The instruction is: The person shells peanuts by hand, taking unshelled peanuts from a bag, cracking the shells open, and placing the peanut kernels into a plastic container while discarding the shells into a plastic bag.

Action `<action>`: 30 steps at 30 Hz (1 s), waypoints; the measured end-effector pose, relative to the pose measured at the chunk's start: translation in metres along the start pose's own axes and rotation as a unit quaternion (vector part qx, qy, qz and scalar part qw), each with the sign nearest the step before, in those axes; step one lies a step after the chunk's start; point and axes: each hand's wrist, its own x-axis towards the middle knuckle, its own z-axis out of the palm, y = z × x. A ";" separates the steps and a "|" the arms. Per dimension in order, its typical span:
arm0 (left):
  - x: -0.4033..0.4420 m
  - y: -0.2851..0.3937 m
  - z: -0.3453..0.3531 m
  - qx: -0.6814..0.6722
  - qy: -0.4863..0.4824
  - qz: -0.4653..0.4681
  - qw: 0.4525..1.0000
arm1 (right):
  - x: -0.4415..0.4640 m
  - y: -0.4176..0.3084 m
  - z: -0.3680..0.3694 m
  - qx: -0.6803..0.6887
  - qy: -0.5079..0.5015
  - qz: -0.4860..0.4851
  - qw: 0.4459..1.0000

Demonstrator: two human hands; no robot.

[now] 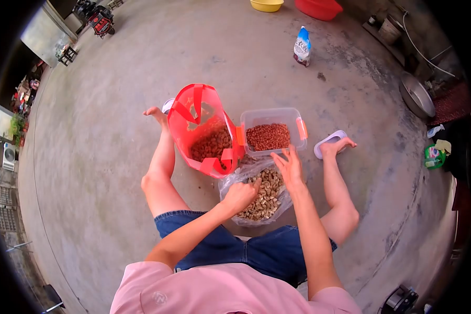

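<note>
My left hand (240, 196) is over the near left part of a clear plastic bag (285, 201) of empty peanut shells (267, 196). Its fingers are curled in, and whatever they may hold is hidden. Fingers apart, my right hand (290, 168) hovers at the near edge of a clear plastic box (272, 116) with orange latches. Red shelled peanuts (268, 137) cover the floor of that box. Left of it stands a red tote bag (180, 137), open at the top, with brown unshelled peanuts (212, 144) inside.
My bare legs spread around the containers, with a slipper (329, 142) by the right foot. Farther off stand a blue-and-white packet (302, 48), a yellow basin (267, 5) and a red basin (319, 8). A metal basin (416, 95) leans at the right; a scooter (97, 18) is far left.
</note>
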 end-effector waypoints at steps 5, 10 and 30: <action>0.027 0.009 -0.065 -0.627 0.068 -0.117 0.767 | -0.032 -0.040 0.027 -0.268 -0.138 -0.183 0.936; 0.053 -0.001 -0.105 -0.784 0.110 -0.131 0.597 | -0.063 -0.063 0.039 -0.318 -0.120 -0.278 0.898; -0.056 -0.027 -0.011 -0.920 0.013 -0.354 0.166 | 0.073 0.160 -0.101 -0.791 -0.221 -0.194 0.536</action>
